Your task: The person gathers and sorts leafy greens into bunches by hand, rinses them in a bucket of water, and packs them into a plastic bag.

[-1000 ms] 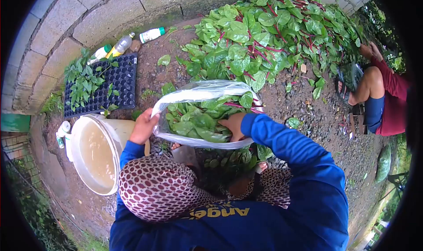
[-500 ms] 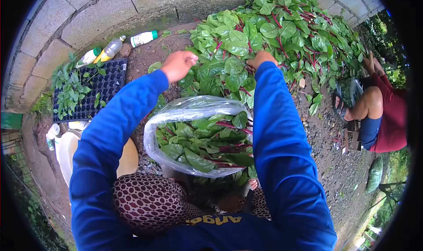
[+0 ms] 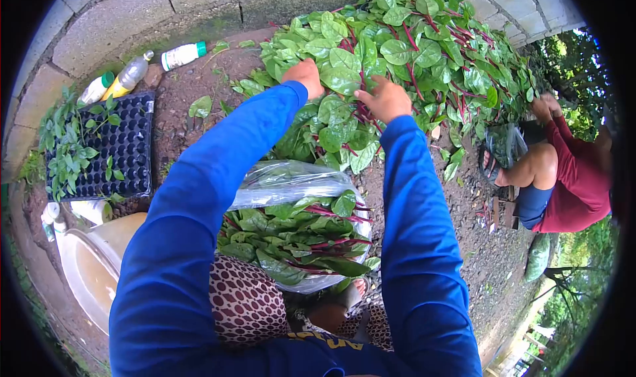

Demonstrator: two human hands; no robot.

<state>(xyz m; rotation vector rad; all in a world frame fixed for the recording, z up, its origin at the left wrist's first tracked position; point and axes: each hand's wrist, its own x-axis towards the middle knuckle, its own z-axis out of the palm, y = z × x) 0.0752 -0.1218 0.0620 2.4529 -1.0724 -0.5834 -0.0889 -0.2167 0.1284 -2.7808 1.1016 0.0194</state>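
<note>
A large heap of Malabar spinach [image 3: 397, 52], with broad green leaves and dark red stems, lies along the wall. Over its near left side is my left hand [image 3: 306, 77], back up, its fingertips hidden from me. To its right, my right hand [image 3: 386, 100] hovers at the leaves with thumb and forefinger apart; I make out nothing held in it. Nearer my body a clear plastic bag [image 3: 291, 195] sits open, partly filled with bunched spinach [image 3: 298, 234] whose stems point right. My left sleeve covers part of the bag.
A black seedling tray [image 3: 132, 145] with plants stands at left, near several bottles [image 3: 184, 56] and a pale tub [image 3: 89, 271]. A block wall [image 3: 212, 2] runs behind. At right a person in a red shirt [image 3: 576, 171] sits near a filled bag [image 3: 538, 256].
My left hand has moved right, onto the heap and closer to my right hand. My right hand has turned, its thumb now apart. The view has shifted, and the left sleeve now overlaps the bag.
</note>
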